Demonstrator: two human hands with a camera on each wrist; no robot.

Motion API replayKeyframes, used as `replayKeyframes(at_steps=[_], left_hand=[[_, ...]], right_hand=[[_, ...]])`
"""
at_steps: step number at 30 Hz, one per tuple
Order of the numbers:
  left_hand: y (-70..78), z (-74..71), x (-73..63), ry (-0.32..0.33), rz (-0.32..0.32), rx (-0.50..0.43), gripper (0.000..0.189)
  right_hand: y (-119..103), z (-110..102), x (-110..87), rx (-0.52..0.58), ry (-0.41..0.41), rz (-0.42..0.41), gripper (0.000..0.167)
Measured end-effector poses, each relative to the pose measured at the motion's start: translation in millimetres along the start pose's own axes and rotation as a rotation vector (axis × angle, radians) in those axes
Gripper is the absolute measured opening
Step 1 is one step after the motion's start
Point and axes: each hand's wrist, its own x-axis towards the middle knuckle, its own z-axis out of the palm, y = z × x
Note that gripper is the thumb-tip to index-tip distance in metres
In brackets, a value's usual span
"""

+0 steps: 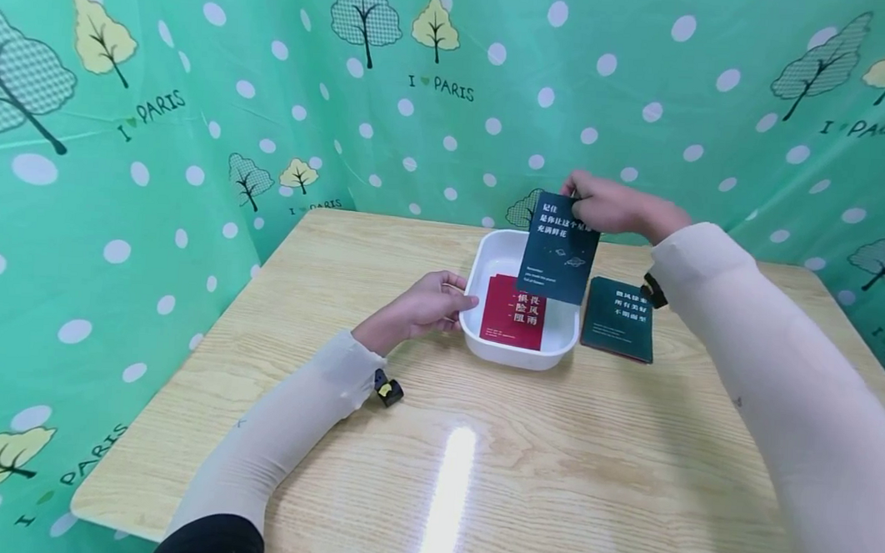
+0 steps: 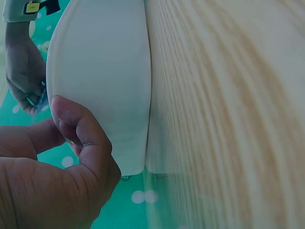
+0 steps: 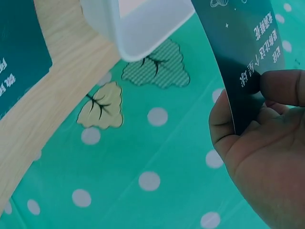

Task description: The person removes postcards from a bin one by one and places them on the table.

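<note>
My right hand pinches a dark green card by its top edge and holds it above a white plastic tub. White lettering and small planet drawings show on that card. Inside the tub lies a red card with white characters, its upper right part hidden behind the green one. At the tub's left side, my left hand pinches the rim between thumb and fingers, as the left wrist view shows of the tub wall. In the right wrist view the thumb presses on the green card's face.
Right of the tub, a stack of cards lies on the wooden table, dark green on top with a red edge below. A green polka-dot cloth with tree prints hangs behind and left of the table.
</note>
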Motion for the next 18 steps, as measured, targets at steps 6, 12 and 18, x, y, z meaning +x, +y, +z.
replayKeyframes(at_steps=[6, 12, 18], left_hand=[[-2.0, -1.1, 1.7, -0.001, 0.002, -0.005, 0.044], [-3.4, -1.1, 2.8, 0.015, 0.001, -0.003, 0.04], [-0.4, 0.2, -0.4, 0.016, -0.007, 0.006, 0.042]], right_hand=[[8.9, -13.7, -8.5, -0.003, 0.006, 0.049, 0.028], [24.4, -24.5, -15.8, -0.042, 0.023, 0.079, 0.03], [46.3, -31.9, -22.7, -0.03, 0.012, 0.129, 0.029]])
